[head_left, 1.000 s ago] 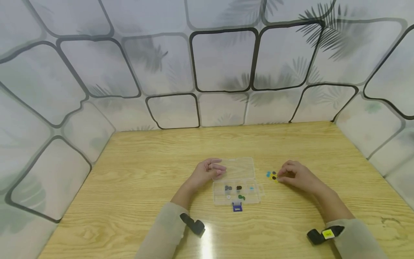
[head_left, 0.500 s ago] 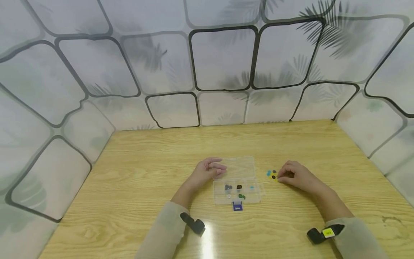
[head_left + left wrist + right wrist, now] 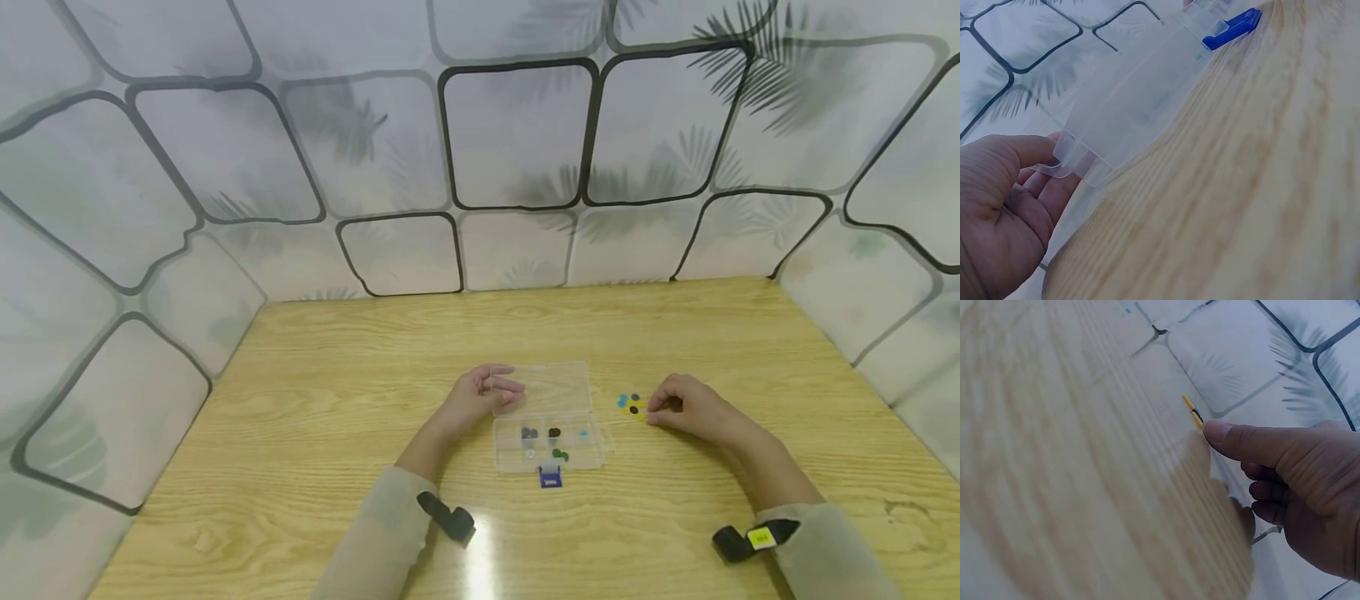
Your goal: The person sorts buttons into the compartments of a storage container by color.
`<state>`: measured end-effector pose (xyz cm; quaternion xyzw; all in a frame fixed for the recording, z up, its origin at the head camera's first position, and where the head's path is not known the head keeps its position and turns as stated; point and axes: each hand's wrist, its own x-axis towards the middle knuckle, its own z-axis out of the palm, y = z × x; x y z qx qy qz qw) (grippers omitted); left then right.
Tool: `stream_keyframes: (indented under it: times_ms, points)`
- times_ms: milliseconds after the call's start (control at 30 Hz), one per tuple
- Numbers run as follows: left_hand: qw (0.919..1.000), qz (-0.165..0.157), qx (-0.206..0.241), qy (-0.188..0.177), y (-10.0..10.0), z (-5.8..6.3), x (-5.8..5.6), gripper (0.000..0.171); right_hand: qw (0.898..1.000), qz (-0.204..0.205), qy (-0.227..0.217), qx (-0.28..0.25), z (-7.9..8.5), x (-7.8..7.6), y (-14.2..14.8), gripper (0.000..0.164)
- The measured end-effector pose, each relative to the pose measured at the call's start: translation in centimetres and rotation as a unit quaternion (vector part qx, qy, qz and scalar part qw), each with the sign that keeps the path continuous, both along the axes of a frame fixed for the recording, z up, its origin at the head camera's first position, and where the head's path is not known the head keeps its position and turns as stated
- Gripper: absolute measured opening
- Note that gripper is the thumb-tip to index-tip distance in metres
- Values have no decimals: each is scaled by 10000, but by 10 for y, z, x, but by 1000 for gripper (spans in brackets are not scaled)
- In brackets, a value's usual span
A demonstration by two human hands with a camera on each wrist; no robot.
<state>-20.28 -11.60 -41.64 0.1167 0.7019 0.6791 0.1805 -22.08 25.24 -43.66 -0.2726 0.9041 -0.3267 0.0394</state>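
A clear plastic compartment box [image 3: 510, 465] lies with its lid [image 3: 555, 385] raised behind it. My left hand [image 3: 477, 398] holds the lid's left edge between thumb and fingers, as the left wrist view [image 3: 1085, 159] shows. Grey buttons [image 3: 529, 433], dark buttons [image 3: 554, 432], a blue button [image 3: 583, 433], a white button [image 3: 531, 455] and green buttons [image 3: 560, 455] sit in separate compartments. At right, my right hand [image 3: 693, 408] has thumb and forefinger together at a yellow button [image 3: 1197, 419]. Its other fingers are curled, and the forefinger's tip is hidden in the right wrist view.
Beside the right fingertips lie loose blue buttons [image 3: 622, 402], dark buttons [image 3: 635, 397] and yellow ones on the wooden table [image 3: 360, 358]. The box's blue latch [image 3: 551, 477] juts toward the front. A patterned cloth wall [image 3: 517, 150] encloses the table's back and sides.
My right hand has shifted very slightly to the right at the yellow button. The left hand stays on the lid, and the box has not moved.
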Motion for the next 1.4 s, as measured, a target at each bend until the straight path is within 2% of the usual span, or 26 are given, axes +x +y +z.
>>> stream_keyframes:
  times_ms: [100,233,333,567,667,767,833,900,967,1033,1200,1400]
  points:
    - [10000,-8,-75,23,0,-1,-1,46,9998,68,173,12,0,1,0,11]
    - [9999,-1,-148,34,-1,-14,-8,47,9979,291,568,-79,3,2,-4,14]
    - [9999,51,-117,24,-1,-23,-12,47,9932,498,1031,-192,8,4,-9,18]
    - [9998,136,-137,111,-1,-28,-13,44,9687,832,2299,-430,23,8,-24,32]
    - [9997,112,-153,181,-1,-27,-13,44,9600,979,2526,-706,28,12,-32,31]
    - [9997,124,-136,147,-1,-26,-13,43,9499,1148,2765,-895,33,14,-40,16]
    - [9998,122,-106,121,-1,-27,-13,43,9437,1233,2924,-935,35,15,-46,21]
    - [9998,122,-90,110,-1,-27,-13,43,9407,1272,3002,-934,37,17,-52,29]
    - [9999,104,-60,104,0,-28,-13,43,9402,1280,3021,-911,39,20,-57,22]
    - [9999,81,-46,117,0,-29,-14,43,9423,1287,2970,-858,41,24,-62,16]
    - [9999,58,0,112,0,-28,-14,43,9474,1387,2786,-752,42,30,-78,26]
    - [9999,80,51,93,-1,-28,-14,45,9440,1559,2789,-825,37,32,-101,15]
